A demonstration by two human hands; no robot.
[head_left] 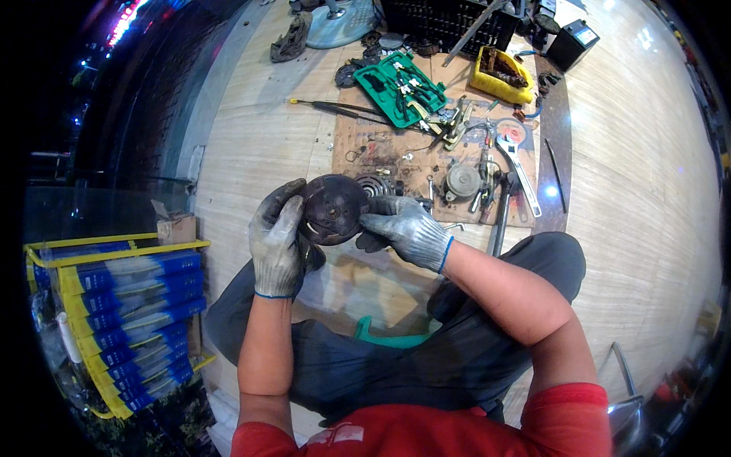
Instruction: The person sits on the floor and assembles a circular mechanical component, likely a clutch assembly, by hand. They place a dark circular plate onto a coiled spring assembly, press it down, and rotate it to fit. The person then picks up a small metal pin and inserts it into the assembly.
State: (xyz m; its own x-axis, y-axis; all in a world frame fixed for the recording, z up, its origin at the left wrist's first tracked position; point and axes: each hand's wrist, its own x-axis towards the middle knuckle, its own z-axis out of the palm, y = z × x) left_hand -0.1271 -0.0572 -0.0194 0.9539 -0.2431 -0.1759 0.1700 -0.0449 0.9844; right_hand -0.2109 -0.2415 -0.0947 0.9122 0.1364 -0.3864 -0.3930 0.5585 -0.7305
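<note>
A dark, round disc-shaped part (333, 209) with small holes near its centre is held up in front of me, over the near edge of a stained cardboard sheet. My left hand (278, 238), in a grey-coated work glove, grips its left rim with the fingers curled round. On the opposite rim, the thumb and fingers of my gloved right hand (407, 228) pinch the disc. Partly hidden behind it, a ringed metal part (373, 185) lies on the cardboard (354, 141). A round grey metal housing (462, 181) sits farther right.
An adjustable wrench (520, 166) and a hammer (502, 213) lie at the right. Beyond are a green tool case (394, 95), a yellow container (485, 82), a black crate (449, 27) and a black battery (571, 46). A yellow rack (122, 259) of blue packages stands left.
</note>
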